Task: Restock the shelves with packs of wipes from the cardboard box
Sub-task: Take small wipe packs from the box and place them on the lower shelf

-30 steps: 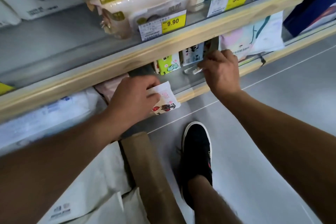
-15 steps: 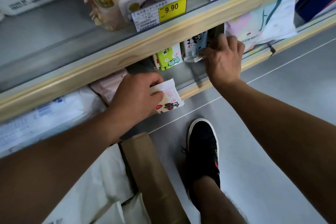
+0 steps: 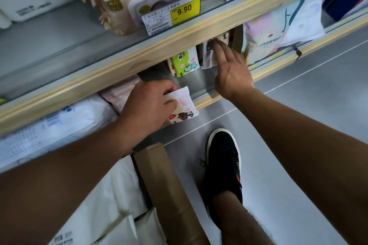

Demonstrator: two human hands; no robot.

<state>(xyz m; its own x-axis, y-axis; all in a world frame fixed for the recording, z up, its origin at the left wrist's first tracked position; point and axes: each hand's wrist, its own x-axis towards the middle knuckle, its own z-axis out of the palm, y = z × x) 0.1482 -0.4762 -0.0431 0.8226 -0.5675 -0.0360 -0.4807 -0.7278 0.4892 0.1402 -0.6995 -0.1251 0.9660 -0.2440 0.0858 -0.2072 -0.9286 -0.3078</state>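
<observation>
At the lower shelf [image 3: 225,96], hands: left [image 3: 148,106] grips pack [image 3: 184,106], right [image 3: 231,69] outstretched

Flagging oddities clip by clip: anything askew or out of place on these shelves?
Nothing is damaged or spilled. The only thing off is the green pack on the lower shelf, which leans tilted instead of standing square beside its neighbours.

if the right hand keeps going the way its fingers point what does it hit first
Most likely the small white pack standing beside the green pack; the right hand's fingertips already seem to reach it, though blur hides contact.
</observation>
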